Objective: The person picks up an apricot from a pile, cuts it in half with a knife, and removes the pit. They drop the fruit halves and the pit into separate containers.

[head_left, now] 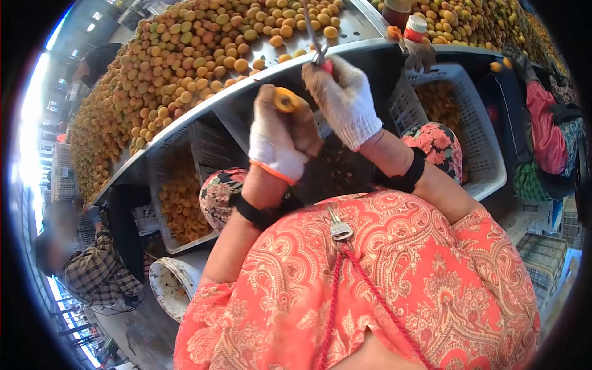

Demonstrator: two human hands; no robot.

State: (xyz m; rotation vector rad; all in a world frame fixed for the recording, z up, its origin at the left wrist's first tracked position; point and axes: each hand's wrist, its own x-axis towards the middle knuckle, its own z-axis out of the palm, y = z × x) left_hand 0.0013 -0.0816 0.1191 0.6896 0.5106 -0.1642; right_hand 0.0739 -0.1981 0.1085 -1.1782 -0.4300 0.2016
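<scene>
A dirty white glove covers my left hand, whose fingers are wrapped round an orange fruit with a dark opening in its face. My right hand, gloved too, is raised at the metal table's edge and closed on a tool with a red part and a thin metal piece pointing up. The tool is right of and above the fruit, apart from it. Behind both hands, many small orange and green fruits lie heaped on the table.
Crates of orange pieces stand below the table, one at left and one at right. A white bucket is at lower left. A red-and-white bottle stands on the table edge. Co-workers sit at left and right.
</scene>
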